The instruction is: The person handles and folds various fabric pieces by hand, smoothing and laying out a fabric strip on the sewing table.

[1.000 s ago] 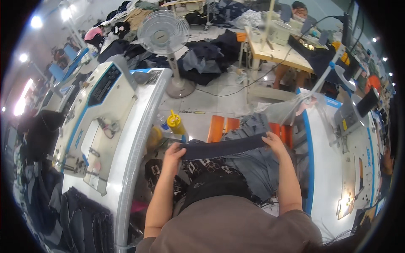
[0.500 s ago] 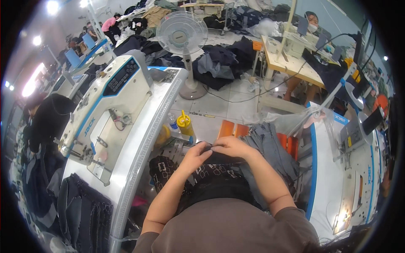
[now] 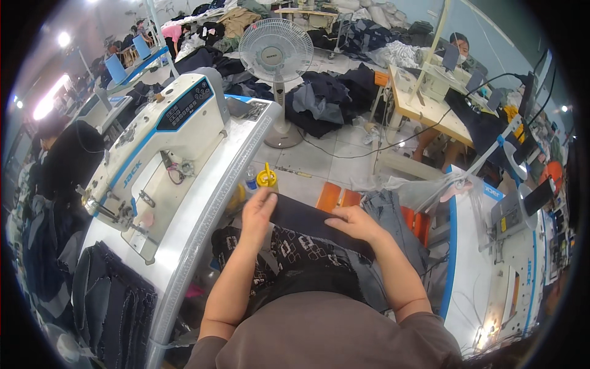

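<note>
A dark navy fabric piece [image 3: 304,220] is stretched between my two hands above my lap. My left hand [image 3: 259,212] is closed on its left end, thumb on top. Farther along the upper edge, my right hand [image 3: 356,224] pinches the cloth, and the right end hangs past it. Beneath lies black patterned fabric [image 3: 307,249] over my lap. To the right of my hands, a heap of grey denim pieces [image 3: 393,224] drapes over an orange seat [image 3: 338,195].
A sewing machine [image 3: 153,160] on a white table stands at left, with stacked dark denim pieces [image 3: 114,307] at its near end. Another machine [image 3: 513,258] is at right. Ahead are a yellow tumbler [image 3: 267,178], a standing fan [image 3: 276,52], a floor cable and cloth heaps. Co-workers sit farther off.
My hands have moved apart, the left one leftward and up, the right one rightward. The dark fabric, bunched between my fingers before, is now spread out between them.
</note>
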The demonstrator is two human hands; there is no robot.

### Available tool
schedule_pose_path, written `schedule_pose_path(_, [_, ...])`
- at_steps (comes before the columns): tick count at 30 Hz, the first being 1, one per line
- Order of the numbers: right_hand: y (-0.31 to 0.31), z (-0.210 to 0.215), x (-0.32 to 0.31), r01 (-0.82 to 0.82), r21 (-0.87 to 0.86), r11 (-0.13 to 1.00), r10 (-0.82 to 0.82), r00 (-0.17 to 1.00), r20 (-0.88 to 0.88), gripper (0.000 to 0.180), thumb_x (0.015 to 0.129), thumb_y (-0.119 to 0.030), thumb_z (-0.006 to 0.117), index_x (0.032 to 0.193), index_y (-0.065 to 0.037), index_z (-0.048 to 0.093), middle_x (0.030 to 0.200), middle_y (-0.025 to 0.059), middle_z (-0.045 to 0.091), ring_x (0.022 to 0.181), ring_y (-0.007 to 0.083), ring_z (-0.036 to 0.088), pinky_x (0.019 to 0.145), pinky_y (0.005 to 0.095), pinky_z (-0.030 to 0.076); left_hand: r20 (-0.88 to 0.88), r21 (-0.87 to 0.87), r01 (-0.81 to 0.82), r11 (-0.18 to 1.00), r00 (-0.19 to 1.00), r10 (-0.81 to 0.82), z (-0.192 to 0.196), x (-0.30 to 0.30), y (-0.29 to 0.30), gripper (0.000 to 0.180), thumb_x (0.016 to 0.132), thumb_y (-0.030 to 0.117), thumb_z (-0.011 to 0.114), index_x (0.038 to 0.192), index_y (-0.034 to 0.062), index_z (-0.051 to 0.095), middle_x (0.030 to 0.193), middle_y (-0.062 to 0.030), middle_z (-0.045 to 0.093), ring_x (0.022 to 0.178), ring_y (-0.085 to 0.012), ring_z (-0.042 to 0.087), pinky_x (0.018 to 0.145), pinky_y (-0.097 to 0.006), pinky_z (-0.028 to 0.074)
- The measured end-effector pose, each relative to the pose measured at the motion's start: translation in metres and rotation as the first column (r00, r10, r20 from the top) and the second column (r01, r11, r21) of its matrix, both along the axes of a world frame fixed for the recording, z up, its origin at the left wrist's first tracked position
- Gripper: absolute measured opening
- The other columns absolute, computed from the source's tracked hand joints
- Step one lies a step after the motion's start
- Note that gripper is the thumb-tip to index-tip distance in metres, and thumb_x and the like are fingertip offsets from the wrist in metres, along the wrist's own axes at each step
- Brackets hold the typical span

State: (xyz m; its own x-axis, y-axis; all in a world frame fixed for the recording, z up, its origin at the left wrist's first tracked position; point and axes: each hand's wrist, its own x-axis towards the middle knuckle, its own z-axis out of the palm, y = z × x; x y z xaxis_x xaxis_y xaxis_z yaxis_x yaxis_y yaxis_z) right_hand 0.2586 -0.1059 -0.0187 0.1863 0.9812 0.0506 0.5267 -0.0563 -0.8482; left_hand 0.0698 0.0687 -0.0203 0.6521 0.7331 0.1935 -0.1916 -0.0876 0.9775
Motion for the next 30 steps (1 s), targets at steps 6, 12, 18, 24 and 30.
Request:
schedule_pose_path(6, [-0.032, -0.005, 0.028, -0.034, -0.095, 0.995, 0.019, 0.988, -0.156, 0.025, 0.084, -0.025, 0.064, 0.089, 0.0, 0.062, 0.072, 0.0061, 0.059, 0.068, 0.0098, 0.052, 0.063, 0.0254, 0.043, 0.055, -0.126, -0.139, 0.982, 0.988, 0.147, 0.022, -0.034, 0.029, 0.01, 0.089, 0.008, 0.052, 0.093, 0.0015, 0.059, 0.083, 0.0003, 0.057, 0.077, -0.0064, 0.052, 0.072, -0.02, 0.04])
schedule_pose_path(12, [-0.049, -0.002, 0.044, -0.125, -0.14, 0.982, 0.04, 0.868, -0.495, 0.024, 0.083, -0.006, 0.062, 0.105, -0.001, 0.056, 0.093, 0.0037, 0.061, 0.087, 0.011, 0.057, 0.078, 0.0253, 0.045, 0.05, -0.135, -0.199, 0.971, 0.977, 0.207, 0.018, -0.072, 0.035, 0.011, 0.089, 0.008, 0.051, 0.092, 0.0005, 0.058, 0.08, -0.0015, 0.058, 0.075, -0.0077, 0.053, 0.07, -0.021, 0.041])
schedule_pose_path(18, [0.012, -0.018, 0.036, 0.21, 0.103, 0.972, -0.065, 0.667, -0.743, 0.016, 0.084, -0.006, 0.06, 0.1, -0.001, 0.057, 0.095, 0.0054, 0.061, 0.091, 0.0123, 0.057, 0.082, 0.027, 0.044, 0.012, -0.185, -0.325, 0.927, 0.943, 0.333, 0.009, -0.126, 0.032, 0.009, 0.087, 0.008, 0.054, 0.088, 0.0008, 0.058, 0.08, -0.0013, 0.058, 0.075, -0.0083, 0.052, 0.072, -0.021, 0.039])
schedule_pose_path(24, [0.155, -0.014, 0.004, 0.293, 0.212, 0.932, -0.066, 0.713, -0.698, 0.016, 0.087, -0.016, 0.06, 0.091, -0.001, 0.06, 0.083, 0.0048, 0.064, 0.074, 0.0086, 0.058, 0.069, 0.0238, 0.045, -0.077, -0.077, -0.529, 0.845, 0.848, 0.524, 0.007, -0.198, 0.023, 0.01, 0.087, 0.01, 0.056, 0.089, 0.0002, 0.058, 0.078, -0.0004, 0.057, 0.074, -0.0078, 0.051, 0.069, -0.023, 0.04])
schedule_pose_path(30, [0.282, -0.025, -0.029, -0.061, 0.225, 0.972, 0.053, 0.998, 0.037, 0.033, 0.084, -0.027, 0.063, 0.102, 0.0, 0.062, 0.087, 0.0135, 0.067, 0.079, 0.0225, 0.063, 0.074, 0.0319, 0.047, -0.452, 0.524, -0.613, 0.591, 0.387, 0.803, -0.005, -0.231, 0.037, 0.021, 0.08, 0.008, 0.059, 0.099, 0.0006, 0.055, 0.095, -0.0132, 0.059, 0.084, -0.023, 0.057, 0.073, -0.034, 0.045])
